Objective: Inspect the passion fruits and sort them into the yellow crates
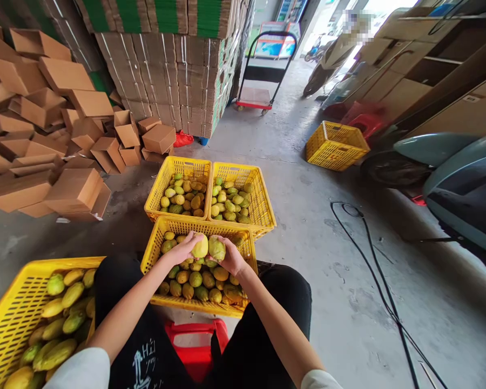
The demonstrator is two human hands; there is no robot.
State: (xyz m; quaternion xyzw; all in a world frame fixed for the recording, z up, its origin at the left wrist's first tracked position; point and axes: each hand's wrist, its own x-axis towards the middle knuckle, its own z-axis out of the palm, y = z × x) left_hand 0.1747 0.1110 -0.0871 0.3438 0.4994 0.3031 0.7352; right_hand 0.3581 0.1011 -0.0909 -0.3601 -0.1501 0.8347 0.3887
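Holding one fruit each: left hand (183, 249) wrapped round a yellow fruit (200, 247), right hand (230, 259) round a greener fruit (216, 248), above the near crate (154, 249). Probably firm, light, smooth, bruisable; best cupped around the middle. Beyond, two far crates (209, 174) part-filled; at near left, another crate (12, 302) with longer fruit.

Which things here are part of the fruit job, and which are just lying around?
Part of the job:
left hand holding a yellow fruit
right hand holding a green fruit
near crate under the hands

Just lying about:
cardboard boxes
tipped crate
black cable
trolley
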